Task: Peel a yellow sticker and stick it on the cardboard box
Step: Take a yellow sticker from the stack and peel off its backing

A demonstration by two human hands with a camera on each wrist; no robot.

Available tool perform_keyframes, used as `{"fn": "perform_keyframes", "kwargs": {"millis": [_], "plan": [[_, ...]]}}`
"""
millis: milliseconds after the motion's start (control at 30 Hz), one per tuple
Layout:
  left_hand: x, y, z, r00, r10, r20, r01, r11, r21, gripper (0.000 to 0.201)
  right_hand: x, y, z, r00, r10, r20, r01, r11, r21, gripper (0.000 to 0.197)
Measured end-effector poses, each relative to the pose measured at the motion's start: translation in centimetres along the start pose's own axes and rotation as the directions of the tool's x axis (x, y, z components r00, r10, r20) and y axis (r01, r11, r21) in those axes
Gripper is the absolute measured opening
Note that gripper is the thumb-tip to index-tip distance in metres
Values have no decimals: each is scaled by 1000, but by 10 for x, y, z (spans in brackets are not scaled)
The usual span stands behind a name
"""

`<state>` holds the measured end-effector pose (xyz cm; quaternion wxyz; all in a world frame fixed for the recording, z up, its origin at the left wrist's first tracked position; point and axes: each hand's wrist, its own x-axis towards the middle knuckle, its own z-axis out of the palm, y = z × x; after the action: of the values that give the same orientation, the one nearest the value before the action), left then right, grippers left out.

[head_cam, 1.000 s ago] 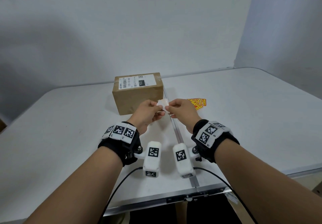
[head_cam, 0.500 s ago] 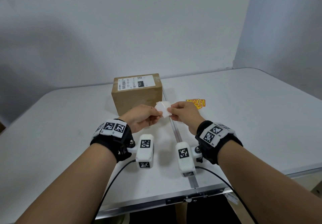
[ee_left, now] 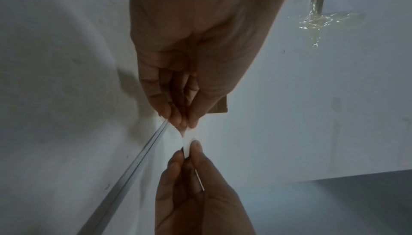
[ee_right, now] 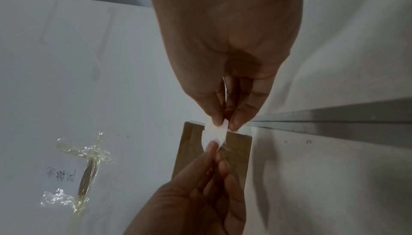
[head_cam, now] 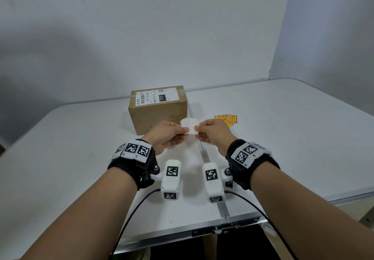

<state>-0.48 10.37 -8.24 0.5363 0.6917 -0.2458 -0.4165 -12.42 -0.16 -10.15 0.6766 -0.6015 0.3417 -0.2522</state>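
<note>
Two hands meet over the middle of the worktop (head_cam: 283, 138), each pinching one side of a small white piece (head_cam: 189, 125) that looks like a sticker seen from its pale back. The left hand (head_cam: 168, 135) has thumb and fingertips clamped on the piece's nine o'clock edge, and the right hand (head_cam: 212, 133) is clamped on its three o'clock edge; the wrist views show the white material stretched and curling between the two pinches. A second ago the hands were almost touching with only a small square showing; now they have drawn apart and the piece has opened wider and flatter, with a rounded flap turned up at its left. I take that to mean the peel is well under way, the backing coming away from the sticker, though I cannot tell which hand holds which layer, and no yellow face shows from here. The cardboard box (head_cam: 157, 111) stands just behind the hands at twelve o'clock, its white shipping label (head_cam: 156, 97) on top and its brown front bare. More yellow stickers (head_cam: 226, 119) lie loose on the worktop at about two o'clock from the hands, near the right hand. Nothing is stuck on the box yet, so pressing the sticker on remains.
</note>
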Motion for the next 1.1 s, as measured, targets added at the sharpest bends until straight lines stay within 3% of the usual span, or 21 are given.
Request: {"fn": "perform_keyframes", "kwargs": {"millis": [167, 333, 933, 1000, 1100], "plan": [[-4, 5, -11, 999, -46, 5, 45, 995, 90, 6, 0, 1, -3, 998, 58, 0, -58, 998, 15, 17], [-8, 7, -19, 998, -51, 30, 45, 984, 175, 7, -4, 4, -5, 994, 88, 69, -95, 990, 104, 6], [-5, 5, -26, 996, -38, -75, 54, 973, 223, 9, -5, 8, -19, 984, 168, 58, -176, 972, 158, 12], [-2, 3, -31, 992, -14, -122, 46, 964, 263, 10, -4, 10, -23, 983, 182, 24, -184, 968, 172, 6], [4, 0, -47, 970, 34, -241, 44, 950, 310, 11, 2, 11, -42, 970, 207, -125, -166, 946, 279, 15]]}}
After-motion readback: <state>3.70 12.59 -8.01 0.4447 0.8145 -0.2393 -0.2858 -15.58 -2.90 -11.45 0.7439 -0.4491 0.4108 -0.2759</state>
